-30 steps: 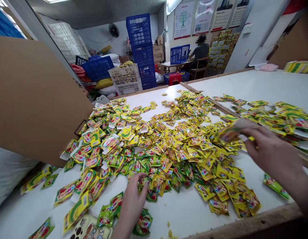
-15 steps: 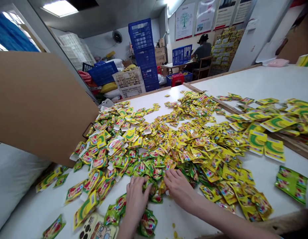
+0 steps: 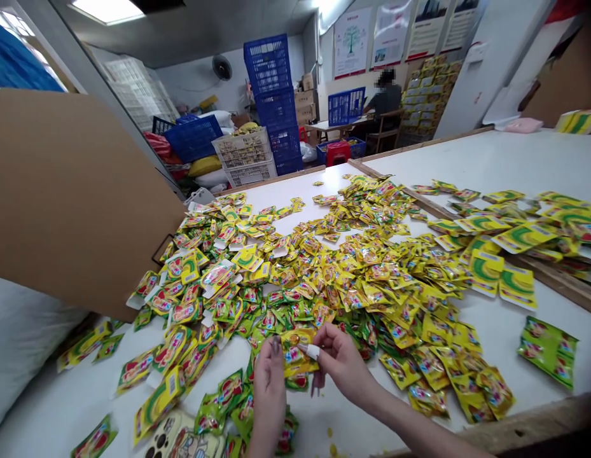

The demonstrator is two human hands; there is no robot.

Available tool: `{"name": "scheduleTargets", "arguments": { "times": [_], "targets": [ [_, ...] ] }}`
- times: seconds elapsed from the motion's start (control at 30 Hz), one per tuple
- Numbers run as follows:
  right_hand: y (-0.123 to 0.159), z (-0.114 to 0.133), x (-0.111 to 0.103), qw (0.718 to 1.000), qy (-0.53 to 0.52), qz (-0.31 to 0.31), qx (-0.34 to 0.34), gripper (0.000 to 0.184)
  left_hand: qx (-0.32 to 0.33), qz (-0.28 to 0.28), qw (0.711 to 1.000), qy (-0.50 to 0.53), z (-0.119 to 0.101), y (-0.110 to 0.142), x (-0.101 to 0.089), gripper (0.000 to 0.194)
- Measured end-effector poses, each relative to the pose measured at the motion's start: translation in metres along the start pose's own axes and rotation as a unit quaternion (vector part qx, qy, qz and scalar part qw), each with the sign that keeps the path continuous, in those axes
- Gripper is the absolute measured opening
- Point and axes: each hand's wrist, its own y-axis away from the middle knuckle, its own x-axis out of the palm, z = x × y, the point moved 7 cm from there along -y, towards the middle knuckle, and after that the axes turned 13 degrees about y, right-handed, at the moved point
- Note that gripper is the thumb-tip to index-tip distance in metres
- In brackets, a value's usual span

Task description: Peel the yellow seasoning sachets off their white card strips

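I see two white crates (image 3: 247,151) stacked beyond the table's (image 3: 343,407) far edge, the upper one loaded with small packs. Beside them I count four blue crates (image 3: 272,105) in a tower; I can't tell what they hold. Another blue crate (image 3: 357,149), on the floor behind the one red stool (image 3: 338,153), has something yellow in it. A brown carton (image 3: 80,203) leans over the table's left edge, its inside hidden from me.

On the table, the heap (image 3: 366,261) of yellow and green packets is too dense for me to count. Two yellow cards (image 3: 517,285) lie side by side right of it, and one green sheet (image 3: 548,351) of packets lies towards the near right corner.

The packet (image 3: 295,359) in hand is glossy yellow, with a round orange picture and pink and blue print. It is above the table, towards the near edge. The left hand (image 3: 270,378) grips one end, thumb on the front; the right hand (image 3: 340,362) pinches the other, a white wrap (image 3: 313,352) on one digit.
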Motion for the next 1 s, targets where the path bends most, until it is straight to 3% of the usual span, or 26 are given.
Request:
{"name": "scheduleTargets", "arguments": {
  "times": [0.1,0.17,0.23,0.3,0.37,0.43,0.47,0.5,0.6,0.67,0.73,0.8,0.9,1.0],
  "targets": [
    [0.003,0.008,-0.011,0.990,0.124,-0.037,-0.062,0.024,-0.005,0.041,0.998,0.037,-0.003,0.005,0.004,0.029],
    [0.005,0.012,-0.013,0.987,0.133,-0.038,-0.078,0.037,-0.007,0.048,0.997,0.054,-0.001,0.008,0.007,0.026],
    [0.006,0.010,-0.003,0.995,0.072,0.025,-0.058,0.043,0.011,0.053,0.998,0.033,-0.001,0.010,0.011,0.024],
    [0.006,0.007,0.009,0.995,0.018,0.094,-0.030,0.031,0.052,0.060,0.996,-0.037,-0.007,0.008,0.011,0.025],
    [0.005,0.004,0.009,0.995,0.012,0.103,-0.013,0.027,0.104,0.055,0.980,-0.159,-0.021,-0.002,0.001,0.031],
    [0.002,0.002,-0.002,0.996,0.041,0.074,-0.007,0.028,0.133,-0.002,0.942,-0.307,-0.040,-0.024,-0.029,0.035],
    [0.002,0.001,-0.009,0.996,0.059,0.060,-0.005,0.028,0.126,-0.067,0.907,-0.396,-0.051,-0.038,-0.052,0.037],
    [0.001,0.000,-0.016,0.996,0.073,0.051,-0.004,0.028,0.105,-0.112,0.894,-0.421,-0.060,-0.053,-0.077,0.042],
    [0.002,-0.002,-0.031,0.996,0.086,0.040,-0.002,0.030,0.019,-0.172,0.880,-0.442,-0.071,-0.097,-0.137,0.051],
    [0.004,-0.002,-0.034,0.996,0.081,0.040,-0.003,0.030,-0.022,-0.164,0.886,-0.434,-0.066,-0.115,-0.154,0.050],
    [0.007,-0.003,-0.033,0.996,0.082,0.039,-0.002,0.030,-0.032,-0.134,0.901,-0.412,-0.055,-0.123,-0.151,0.053],
    [0.009,-0.004,-0.031,0.996,0.083,0.040,0.000,0.030,-0.019,-0.112,0.916,-0.385,-0.045,-0.120,-0.137,0.062],
    [0.010,-0.002,-0.031,0.997,0.070,0.039,-0.002,0.028,0.013,-0.100,0.938,-0.333,-0.039,-0.102,-0.110,0.070],
    [0.010,0.007,-0.037,0.998,0.046,0.033,-0.005,0.025,0.029,-0.069,0.967,-0.244,-0.038,-0.074,-0.085,0.060]
  ]
}}
